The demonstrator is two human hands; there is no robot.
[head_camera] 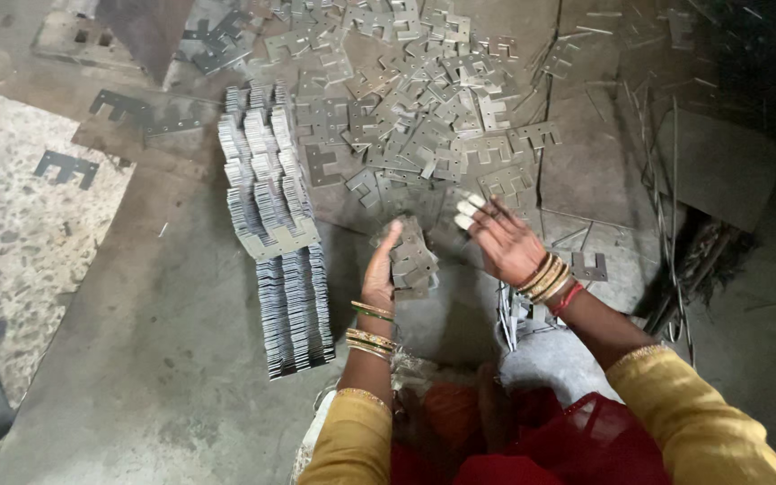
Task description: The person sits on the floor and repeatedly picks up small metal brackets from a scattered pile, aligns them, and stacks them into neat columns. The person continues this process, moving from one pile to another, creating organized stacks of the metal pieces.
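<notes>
Stacking looks to be the step in hand, seen from the head camera: left hand (379, 274) clamps a small bundle of stamped metal plates (412, 260) just beside the long stacked row (278, 242). Right hand (505, 241) hovers spread and empty below the loose pile (424, 108); squaring the bundle likely needs both palms.

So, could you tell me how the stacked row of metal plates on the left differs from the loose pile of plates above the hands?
The stacked row is orderly, its plates packed tightly together; the loose pile is scattered, its plates lying flat at random angles. The row forms a narrow line; the pile spreads wide. The left hand holds a small bundle between them; the right hand is open. Both are the same grey notched plates.
</notes>
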